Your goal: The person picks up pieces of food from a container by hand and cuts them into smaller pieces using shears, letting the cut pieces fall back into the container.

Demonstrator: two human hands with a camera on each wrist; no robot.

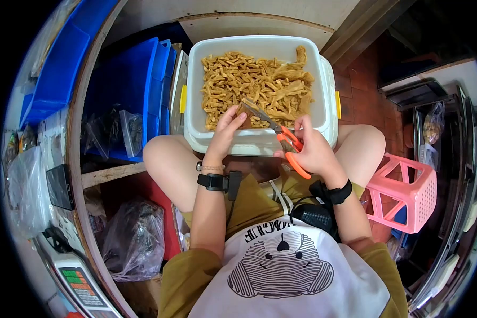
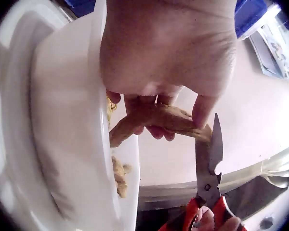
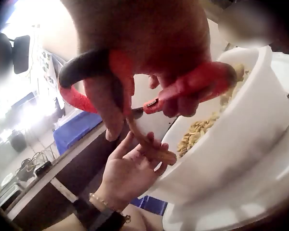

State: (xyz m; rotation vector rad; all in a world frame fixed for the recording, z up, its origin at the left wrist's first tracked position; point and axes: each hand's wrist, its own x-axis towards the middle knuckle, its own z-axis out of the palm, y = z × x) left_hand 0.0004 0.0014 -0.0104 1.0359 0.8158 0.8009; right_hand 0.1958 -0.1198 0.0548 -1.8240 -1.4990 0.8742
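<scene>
My left hand (image 1: pixel 225 130) pinches one end of a brown, root-like piece (image 2: pixel 159 118) between thumb and fingers, at the near rim of a white tub (image 1: pixel 195 90). The rest of the piece lies across the fingers. In my right hand (image 1: pixel 317 151) are scissors (image 1: pixel 293 155) with orange-red and black handles, fingers and thumb through the loops. Their blades (image 2: pixel 209 168) stand parted, with the end of the piece between them close to the left thumb. Many cut brown pieces (image 1: pixel 230 79) fill the tub, and longer uncut ones (image 1: pixel 291 93) lie at its right.
The tub sits on a white container with yellow latches (image 1: pixel 338 103), between the person's knees. Blue bins (image 1: pixel 148 100) stand at left, with a plastic bag (image 1: pixel 132 238) lower down and a scale (image 1: pixel 79 286) nearby. A pink stool (image 1: pixel 416 201) lies at right.
</scene>
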